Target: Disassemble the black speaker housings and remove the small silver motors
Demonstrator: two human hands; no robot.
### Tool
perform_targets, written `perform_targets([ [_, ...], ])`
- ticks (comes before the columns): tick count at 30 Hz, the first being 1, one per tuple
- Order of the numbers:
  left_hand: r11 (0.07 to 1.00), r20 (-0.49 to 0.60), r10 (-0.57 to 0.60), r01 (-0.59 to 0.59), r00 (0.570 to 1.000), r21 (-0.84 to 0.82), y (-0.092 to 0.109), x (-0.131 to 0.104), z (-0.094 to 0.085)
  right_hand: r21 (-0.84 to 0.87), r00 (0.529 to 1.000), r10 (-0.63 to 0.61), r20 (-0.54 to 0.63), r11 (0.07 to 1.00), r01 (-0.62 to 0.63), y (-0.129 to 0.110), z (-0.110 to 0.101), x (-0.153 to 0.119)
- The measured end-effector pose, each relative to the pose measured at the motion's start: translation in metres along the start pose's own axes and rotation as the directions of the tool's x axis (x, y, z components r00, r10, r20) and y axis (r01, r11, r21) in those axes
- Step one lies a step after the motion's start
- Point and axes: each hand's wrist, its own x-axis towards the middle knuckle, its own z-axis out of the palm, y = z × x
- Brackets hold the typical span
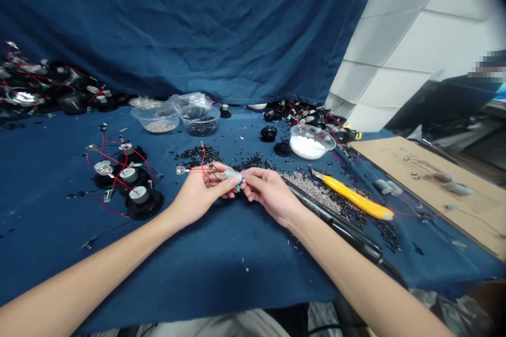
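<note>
silver metal catches the light there; where is that motor [233,175]?

up between the 2 hands, over the blue cloth [237,284], with thin red wires [203,158] trailing from its left side.

how does it lie?

crosswise, near enough level: its long axis runs from the left hand [203,187] towards the right hand [271,189].

who has it, then?

the left, holding it with the thumb along its near side. the right hand's fingers are pinched narrow at its right end, touching; what small part they grip, i can't tell.

so which hand is nearer?

both are at it, but the left covers more.

and farther out?

silver bits [316,189] lie past the right hand. a black rod-shaped tool [358,238] slants just beyond the right forearm [336,266], and a yellow cutter [358,197] sits farther right. black housings [148,208] with motors cluster well left; a clear bowl [329,143] of white pieces stands behind.
</note>
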Motion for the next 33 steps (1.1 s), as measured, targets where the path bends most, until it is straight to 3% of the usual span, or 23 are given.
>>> perform_targets([
  [14, 0.998, -0.134, 0.062, -0.062, 0.989, 0.007, 0.007, -0.001, 0.001, 0.082, 1.0, 0.016, 0.015, 0.996, -0.017, -0.009, -0.004, -0.002],
  [20, 0.995, -0.118, 0.091, -0.094, 0.989, -0.015, 0.008, -0.003, 0.0, -0.087, 0.989, -0.138, 0.059, 0.986, 0.142, -0.008, -0.002, -0.004],
  [26, 0.995, -0.121, 0.091, -0.094, 0.989, -0.026, 0.009, -0.005, 0.0, -0.324, 0.928, -0.319, 0.19, 0.872, 0.367, -0.006, 0.0, -0.008],
  [33, 0.994, -0.122, 0.109, -0.111, 0.987, -0.002, 0.011, -0.004, 0.002, -0.535, 0.875, -0.367, 0.315, 0.693, 0.483, -0.011, 0.0, -0.013],
])
